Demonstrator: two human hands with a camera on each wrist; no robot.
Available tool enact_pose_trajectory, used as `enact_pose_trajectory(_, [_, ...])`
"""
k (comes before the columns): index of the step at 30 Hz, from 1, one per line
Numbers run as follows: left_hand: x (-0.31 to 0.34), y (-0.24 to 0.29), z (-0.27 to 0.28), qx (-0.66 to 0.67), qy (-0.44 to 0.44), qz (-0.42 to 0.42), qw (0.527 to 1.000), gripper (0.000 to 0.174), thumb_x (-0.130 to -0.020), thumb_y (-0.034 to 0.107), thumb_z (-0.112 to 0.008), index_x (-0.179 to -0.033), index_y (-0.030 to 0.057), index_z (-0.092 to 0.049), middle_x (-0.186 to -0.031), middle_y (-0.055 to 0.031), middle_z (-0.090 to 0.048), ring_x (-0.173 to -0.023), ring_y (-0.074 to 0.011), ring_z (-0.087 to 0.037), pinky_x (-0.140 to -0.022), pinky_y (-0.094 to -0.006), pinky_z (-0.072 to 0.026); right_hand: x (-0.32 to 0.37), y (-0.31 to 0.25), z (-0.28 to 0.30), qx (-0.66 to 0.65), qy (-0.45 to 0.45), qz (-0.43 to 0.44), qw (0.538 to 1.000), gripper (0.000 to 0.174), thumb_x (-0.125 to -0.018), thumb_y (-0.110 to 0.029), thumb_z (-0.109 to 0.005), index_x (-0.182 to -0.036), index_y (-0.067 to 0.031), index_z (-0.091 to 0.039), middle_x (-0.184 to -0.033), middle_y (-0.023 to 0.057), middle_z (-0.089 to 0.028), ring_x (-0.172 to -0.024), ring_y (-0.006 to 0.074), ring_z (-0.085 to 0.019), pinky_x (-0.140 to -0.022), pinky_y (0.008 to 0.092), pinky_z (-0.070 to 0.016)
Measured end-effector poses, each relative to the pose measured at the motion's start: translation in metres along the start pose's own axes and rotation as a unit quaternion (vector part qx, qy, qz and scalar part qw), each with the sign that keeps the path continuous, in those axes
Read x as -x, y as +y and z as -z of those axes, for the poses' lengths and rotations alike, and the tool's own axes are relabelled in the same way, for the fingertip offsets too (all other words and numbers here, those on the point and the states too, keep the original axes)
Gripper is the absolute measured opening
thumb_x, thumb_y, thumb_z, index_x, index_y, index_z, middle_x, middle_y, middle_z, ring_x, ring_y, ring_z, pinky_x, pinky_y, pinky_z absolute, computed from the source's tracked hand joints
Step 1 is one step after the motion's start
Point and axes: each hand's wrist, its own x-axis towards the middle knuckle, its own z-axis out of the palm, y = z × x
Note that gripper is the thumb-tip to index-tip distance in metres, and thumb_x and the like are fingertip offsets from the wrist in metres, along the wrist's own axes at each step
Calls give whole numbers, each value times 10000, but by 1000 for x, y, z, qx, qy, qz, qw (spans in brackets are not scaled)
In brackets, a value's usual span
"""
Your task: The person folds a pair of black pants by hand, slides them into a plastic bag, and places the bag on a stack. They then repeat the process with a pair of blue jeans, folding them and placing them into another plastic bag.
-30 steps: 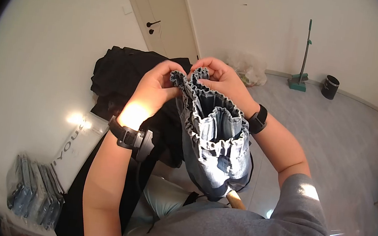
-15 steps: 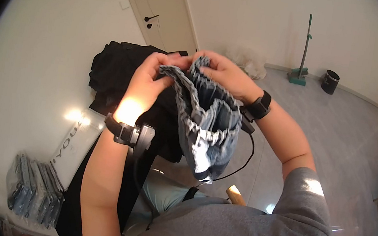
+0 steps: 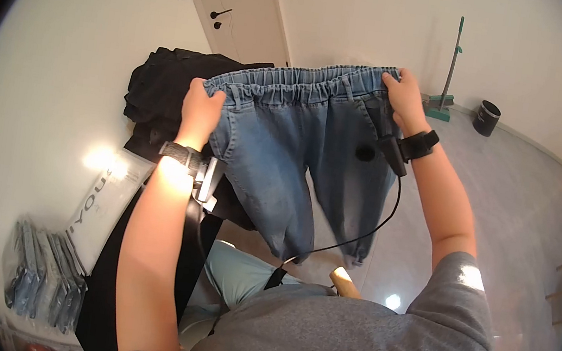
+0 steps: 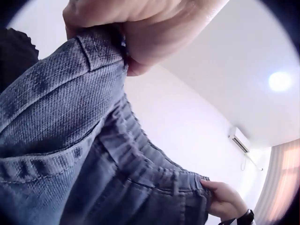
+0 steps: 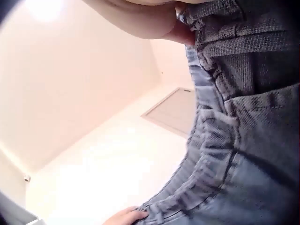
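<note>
A pair of blue jeans [image 3: 271,146] with a gathered elastic waistband hangs spread out in front of the person, legs pointing down. At the waistband's left end, my left hand [image 3: 200,112] grips the denim, thumb on the near side. My right hand [image 3: 405,101] pinches the opposite end of the waistband, held a little higher. In the left wrist view the waistband [image 4: 154,173] stretches across to the right hand [image 4: 225,199]. The right wrist view shows the side pocket edge close up, with the left hand [image 5: 125,216] at the far end.
Dark folded cloth [image 3: 164,89] is piled behind the jeans on the left. Several bagged garments [image 3: 44,279] stand at the lower left beside a white printed package [image 3: 102,209]. A black bin [image 3: 487,119] and a green-based broom [image 3: 440,111] stand by the far wall. A cable [image 3: 351,238] dangles before the jeans.
The hands have moved apart, left hand leftward and right hand up and right. The bunched jeans have turned and opened out, with the waistband pulled wide and both legs hanging.
</note>
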Motion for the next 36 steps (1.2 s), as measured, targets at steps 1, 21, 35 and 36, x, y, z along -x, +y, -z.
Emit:
enact_pose_trajectory(1, [3,13,-6,-14,18,2,1000,356,-777,162,-604,-1038,-57,-502,-946,-266,-609,-931,-401,-599,-818,-419,-463,10,-6,-8,14,37,6,999,337,-843,-138,-607,-1089,83,-540,-918,135,-616,-837,177,-572,-712,299,-460])
enact_pose_trajectory(21, [80,87,-43,182,-95,-17,979,406,-730,100,-668,-1065,-45,-489,-980,-157,-585,-832,-230,-604,-754,-316,-476,142,-48,-105,-182,-73,5,981,163,-837,-75,-653,-919,44,-576,-832,68,-645,-749,88,-593,-664,228,-473])
enact_pose_trajectory(35, [94,100,11,238,-254,-82,934,579,-668,-62,-625,-1225,-17,-477,-1182,-138,-472,-1073,-269,-542,-898,-352,-475,153,-47,-92,-270,-142,-28,952,318,-866,23,-560,-1168,96,-491,-1040,110,-618,-929,124,-587,-810,244,-471])
enact_pose_trajectory(36, [88,99,17,94,-203,-181,958,574,-655,-31,-667,-1202,10,-500,-1165,-139,-488,-1066,-286,-538,-897,-373,-464,153,-50,-88,-272,-142,-30,951,318,-866,23,-560,-1168,96,-491,-1040,110,-618,-929,124,-587,-810,244,-471])
